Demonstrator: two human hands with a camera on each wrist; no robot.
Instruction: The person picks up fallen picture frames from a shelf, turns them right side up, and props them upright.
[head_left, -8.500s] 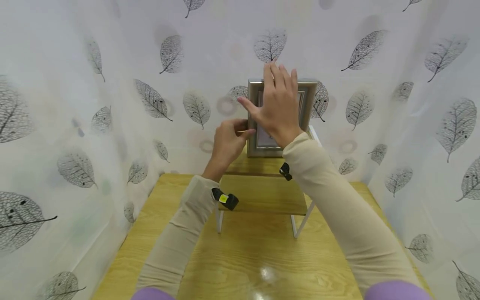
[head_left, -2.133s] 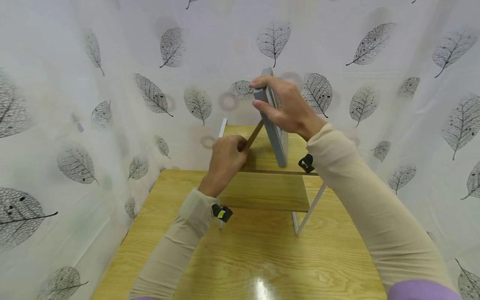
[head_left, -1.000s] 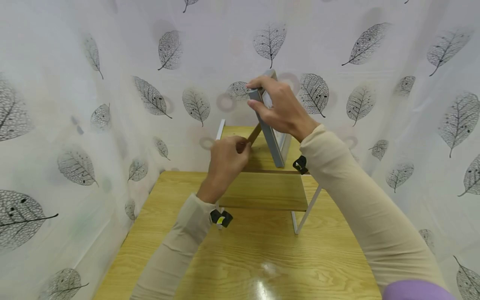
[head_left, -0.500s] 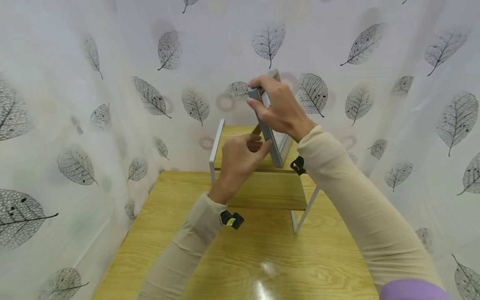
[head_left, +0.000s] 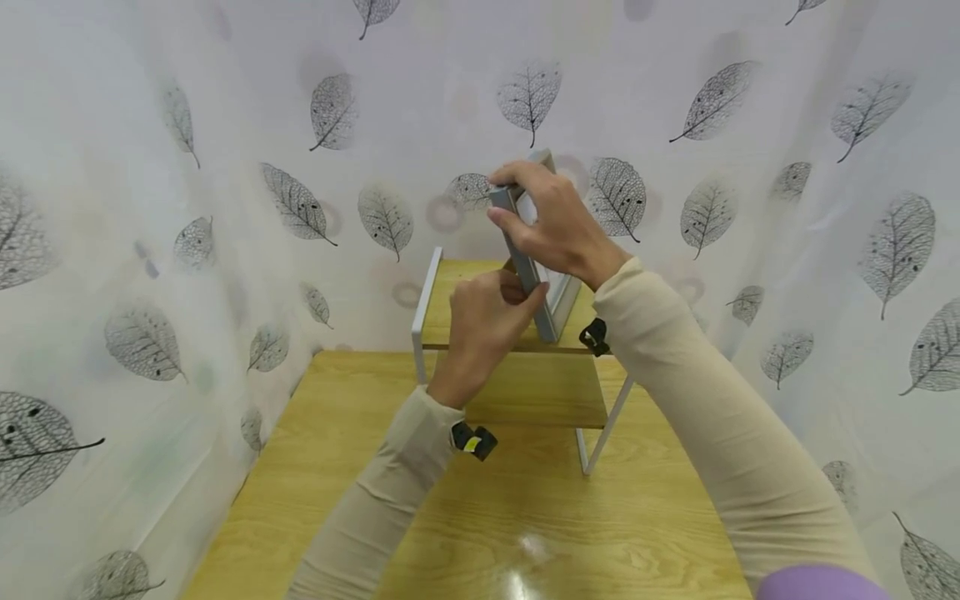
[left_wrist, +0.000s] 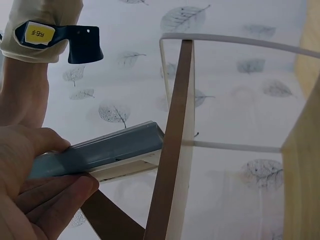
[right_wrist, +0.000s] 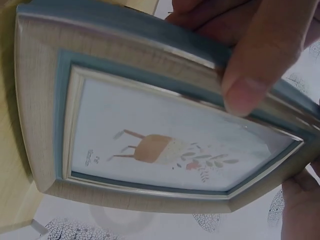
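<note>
A silver-grey picture frame (head_left: 536, 287) stands turned edge-on and leaning on the upper shelf board. My right hand (head_left: 562, 221) grips its upper corner, fingers over the top and thumb against the side. Lower down, my left hand (head_left: 487, 321) pinches the same side edge; the left wrist view has this hand (left_wrist: 40, 190) with the frame (left_wrist: 110, 147) between thumb and fingers. A brown back strut (left_wrist: 112, 215) slants away behind the frame. In the right wrist view the frame's front (right_wrist: 37, 90) shows a drawing (right_wrist: 165, 150) of a brown-bodied animal with leaves and flowers under the glazing.
A small two-tier shelf has an upper board (head_left: 461, 283), a lower board (head_left: 540, 400) and white metal side frames (head_left: 426, 300). It stands on a wood-grain table (head_left: 337, 417). Sheeting (head_left: 450, 83) printed with leaves surrounds the table at the back and sides.
The frame, facing forward at first, has turned edge-on. My left hand has let go of the strut and moved right to the frame's side edge. My right hand keeps its hold on the corner.
</note>
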